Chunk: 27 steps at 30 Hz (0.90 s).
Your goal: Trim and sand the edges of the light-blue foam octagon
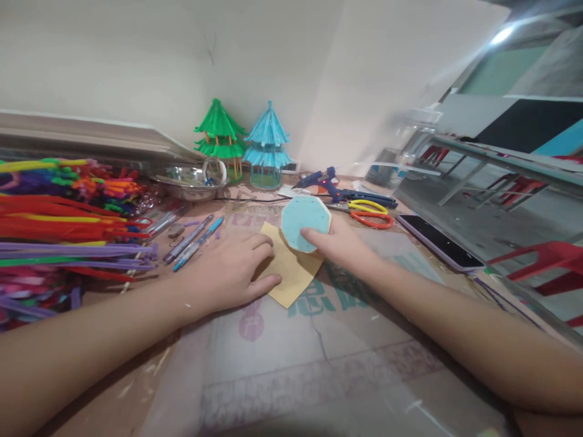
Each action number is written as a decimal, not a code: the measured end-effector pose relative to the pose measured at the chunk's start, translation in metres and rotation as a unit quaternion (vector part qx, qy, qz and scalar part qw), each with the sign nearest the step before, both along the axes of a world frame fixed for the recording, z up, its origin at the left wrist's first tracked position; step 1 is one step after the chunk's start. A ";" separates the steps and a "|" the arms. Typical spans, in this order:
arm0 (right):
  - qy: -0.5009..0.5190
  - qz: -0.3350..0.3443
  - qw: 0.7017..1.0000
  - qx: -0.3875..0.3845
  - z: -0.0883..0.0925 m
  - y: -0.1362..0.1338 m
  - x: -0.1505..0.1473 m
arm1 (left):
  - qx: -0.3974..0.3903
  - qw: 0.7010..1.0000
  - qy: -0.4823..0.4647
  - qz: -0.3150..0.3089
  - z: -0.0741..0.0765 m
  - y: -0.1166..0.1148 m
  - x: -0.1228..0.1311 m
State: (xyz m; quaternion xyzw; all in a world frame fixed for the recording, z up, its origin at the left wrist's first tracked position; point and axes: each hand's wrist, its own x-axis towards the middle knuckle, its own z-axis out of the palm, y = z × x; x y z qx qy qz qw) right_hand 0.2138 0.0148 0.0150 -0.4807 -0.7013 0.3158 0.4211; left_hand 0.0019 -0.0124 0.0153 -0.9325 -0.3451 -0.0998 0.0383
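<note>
My left hand (pixel 230 270) rests on a tan piece of cardboard (pixel 291 273) lying on the table, fingers curled and pressing its left edge. My right hand (pixel 339 243) pinches a light blue octagonal card (pixel 304 221), holding it tilted up over the far corner of the tan cardboard, thumb on its lower face. Both forearms reach in from the bottom of the view.
A heap of coloured pipe cleaners (pixel 59 212) fills the left. Pens (pixel 194 241), a metal bowl (pixel 186 180), green (pixel 220 136) and blue (pixel 268 142) pagoda models, a glue gun (pixel 319 179), scissors (pixel 371 212) and a phone (pixel 439 241) lie around. The table edge runs along the right.
</note>
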 end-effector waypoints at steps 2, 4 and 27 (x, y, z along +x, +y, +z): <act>-0.042 -0.002 0.999 0.005 0.000 -0.002 -0.001 | 0.001 1.000 0.009 0.008 0.000 -0.001 0.001; -0.068 -0.005 0.998 0.006 0.000 -0.003 -0.001 | 0.007 1.000 0.023 0.014 0.001 -0.001 0.001; -0.366 0.060 0.916 0.154 0.004 -0.023 -0.008 | 0.016 0.999 0.047 -0.002 0.001 0.000 0.003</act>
